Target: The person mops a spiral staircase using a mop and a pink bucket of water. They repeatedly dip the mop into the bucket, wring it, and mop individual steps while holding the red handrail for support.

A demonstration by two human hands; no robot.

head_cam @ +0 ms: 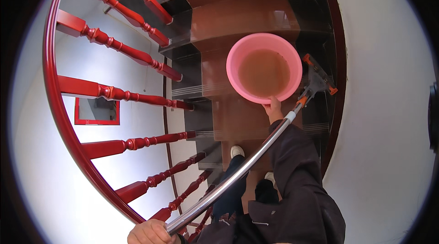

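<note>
My left hand [152,232], at the lower left, is wrapped around the upper end of a long, shiny metal mop handle [226,187]. The handle runs diagonally up to a grey plastic mop head [317,81] with orange end pieces, beside the wall on the right. Whether the head touches the stair cannot be told. With my right hand [273,108] I grip the near rim of a pink plastic basin [232,67]. Murky brown water [264,72] fills its lower part. Under the basin are brown stair treads; its base is hidden.
Glossy brown steps [240,14] with black tile sides climb ahead. Red turned balusters [120,48] and a curved handrail [55,89] line the left. A white wall [380,113] with dark red skirting [337,55] bounds the right. My shoes [237,151] stand on the steps below.
</note>
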